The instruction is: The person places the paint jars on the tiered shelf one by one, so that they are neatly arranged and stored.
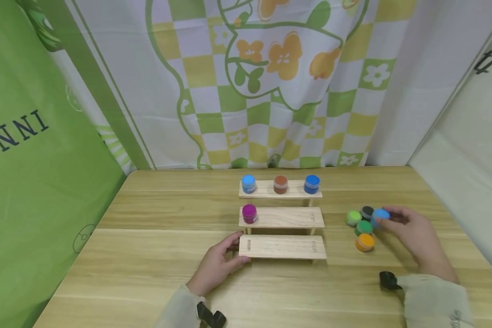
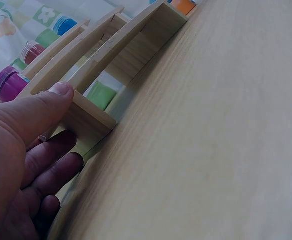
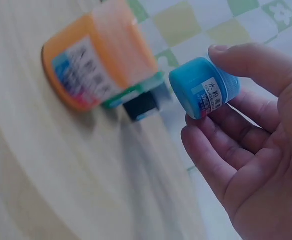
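My right hand (image 1: 414, 230) pinches a light blue paint jar (image 3: 200, 85) between thumb and fingers; in the right wrist view the jar is tilted and off the table. Close by stand a light green jar (image 1: 353, 218), a black jar (image 1: 367, 212), a green jar (image 1: 364, 227) and an orange jar (image 1: 365, 243). At the left end of a three-step wooden rack (image 1: 283, 247), my left hand (image 1: 219, 266) grips the lowest step, thumb at its front corner. On the top step are a light blue jar (image 1: 248, 184), a brown jar (image 1: 280, 185) and a dark blue jar (image 1: 312, 184). A purple jar (image 1: 249, 213) sits on the middle step's left.
The wood-grain table (image 1: 147, 237) carries the rack near its middle and the group of jars to the right. Behind it hangs a checked, flowered curtain (image 1: 262, 114). Green cloth (image 1: 37, 159) lines the left side, pale cloth (image 1: 467, 173) the right.
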Demonstrator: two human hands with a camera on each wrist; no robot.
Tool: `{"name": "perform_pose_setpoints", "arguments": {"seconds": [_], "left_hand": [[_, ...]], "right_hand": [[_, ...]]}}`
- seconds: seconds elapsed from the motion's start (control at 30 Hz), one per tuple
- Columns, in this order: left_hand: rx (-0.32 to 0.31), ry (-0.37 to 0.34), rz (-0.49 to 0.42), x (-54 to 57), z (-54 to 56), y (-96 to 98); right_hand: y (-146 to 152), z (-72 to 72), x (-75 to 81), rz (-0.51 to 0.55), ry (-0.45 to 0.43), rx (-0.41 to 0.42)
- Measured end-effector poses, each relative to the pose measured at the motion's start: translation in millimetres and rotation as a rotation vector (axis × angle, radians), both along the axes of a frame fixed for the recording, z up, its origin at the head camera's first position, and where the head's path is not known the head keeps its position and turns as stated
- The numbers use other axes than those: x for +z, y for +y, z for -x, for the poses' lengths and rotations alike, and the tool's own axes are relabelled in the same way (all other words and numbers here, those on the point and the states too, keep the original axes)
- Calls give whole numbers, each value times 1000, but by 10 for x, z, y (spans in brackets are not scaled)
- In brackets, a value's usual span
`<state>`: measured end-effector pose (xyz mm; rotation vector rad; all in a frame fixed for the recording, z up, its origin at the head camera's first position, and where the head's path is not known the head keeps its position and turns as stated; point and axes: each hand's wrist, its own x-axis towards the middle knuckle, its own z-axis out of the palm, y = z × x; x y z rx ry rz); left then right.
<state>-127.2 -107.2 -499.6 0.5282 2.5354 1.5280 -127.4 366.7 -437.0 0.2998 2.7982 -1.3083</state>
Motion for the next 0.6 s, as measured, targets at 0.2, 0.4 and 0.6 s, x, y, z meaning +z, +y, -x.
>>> {"name": "perform_pose_setpoints", "arguments": {"seconds": [0.2,0.4,0.6], "left_hand": [[3,-3,1,10,-6,1],[0,4,2,4,-4,3],[1,10,3,15,-7,2]], "right_hand": [[-125,-1,147,-6,39,10],[-254,-11,249,3,72,5],[-363,-11,312,33,71,19]]}}
